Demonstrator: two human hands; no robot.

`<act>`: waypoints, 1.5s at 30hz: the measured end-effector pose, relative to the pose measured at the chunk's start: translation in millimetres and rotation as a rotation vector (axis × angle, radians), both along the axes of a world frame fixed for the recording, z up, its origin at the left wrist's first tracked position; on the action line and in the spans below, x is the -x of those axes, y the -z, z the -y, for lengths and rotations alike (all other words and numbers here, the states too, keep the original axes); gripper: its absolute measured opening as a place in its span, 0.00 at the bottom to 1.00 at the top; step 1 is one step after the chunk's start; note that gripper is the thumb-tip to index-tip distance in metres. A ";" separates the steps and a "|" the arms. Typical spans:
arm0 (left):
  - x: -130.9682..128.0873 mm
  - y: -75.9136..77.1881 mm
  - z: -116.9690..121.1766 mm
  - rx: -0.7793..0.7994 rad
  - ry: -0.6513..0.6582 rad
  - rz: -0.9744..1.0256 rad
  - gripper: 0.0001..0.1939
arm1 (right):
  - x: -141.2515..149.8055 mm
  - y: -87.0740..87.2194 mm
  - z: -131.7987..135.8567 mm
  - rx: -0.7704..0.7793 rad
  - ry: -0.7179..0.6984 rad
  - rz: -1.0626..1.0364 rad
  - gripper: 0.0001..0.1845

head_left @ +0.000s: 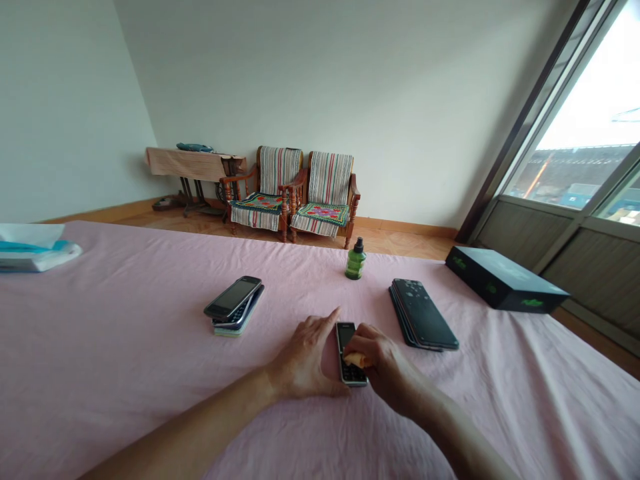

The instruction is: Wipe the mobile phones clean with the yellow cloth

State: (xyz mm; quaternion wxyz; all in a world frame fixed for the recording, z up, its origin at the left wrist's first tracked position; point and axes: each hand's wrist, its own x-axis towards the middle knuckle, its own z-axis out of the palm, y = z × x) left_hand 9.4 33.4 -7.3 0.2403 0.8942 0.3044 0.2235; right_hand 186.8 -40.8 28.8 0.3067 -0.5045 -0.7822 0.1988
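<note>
A small keypad mobile phone [345,331] lies face up on the pink cloth. My left hand [306,357] spans its left side, thumb at the lower edge and a fingertip by the top corner, steadying it. In my right hand [376,357] a small yellow-orange cloth [357,361] is bunched and pressed on the phone's front, hiding part of the screen and keys. To the left, a touchscreen phone [233,297] rests tilted on a stack of other phones [243,320]. On the right lies a stack of large dark phones [424,317], the top one with pale marks.
Beyond my hands stands a green spray bottle [355,261]. A black box [505,279] sits at the right edge of the pink cloth [125,360], and a tissue pack [37,250] at the far left. Two wooden chairs [326,180] stand against the wall.
</note>
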 end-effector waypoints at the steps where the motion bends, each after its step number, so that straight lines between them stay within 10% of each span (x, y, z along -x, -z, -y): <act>1: 0.0 0.0 0.1 -0.001 0.001 -0.001 0.64 | 0.0 0.0 0.1 0.002 -0.003 0.001 0.19; 45: -1.6 5.9 -2.0 -0.070 0.006 0.019 0.64 | 11.4 7.7 5.2 -0.042 -0.020 -0.015 0.16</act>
